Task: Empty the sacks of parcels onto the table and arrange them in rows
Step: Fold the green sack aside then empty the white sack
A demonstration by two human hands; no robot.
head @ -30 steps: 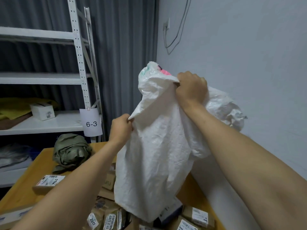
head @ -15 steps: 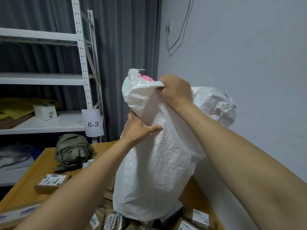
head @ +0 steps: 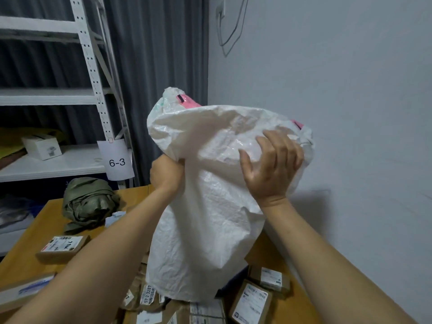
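Observation:
A white woven sack (head: 205,230) hangs upside down over a heap of cardboard parcels (head: 252,302) on the wooden table (head: 28,242). My left hand (head: 167,173) grips a bunch of the sack's fabric at its left side. My right hand (head: 273,167) lies against the sack's upper right, palm toward me, its fingers bent onto the fabric and its thumb spread. The sack's lower end reaches the parcels and hides some of them. A pink label (head: 189,101) shows at its top.
A crumpled green sack (head: 88,202) lies at the table's back left. A single labelled parcel (head: 62,246) and a long flat box (head: 25,288) lie at the left. A white metal shelf rack (head: 93,90) tagged 6-3 stands behind. The wall (head: 350,90) runs along the table's right.
The sack's top has dropped lower. My right hand let go of the bunched top and moved to the upper right side. My left hand, open half a second ago, now grips the fabric.

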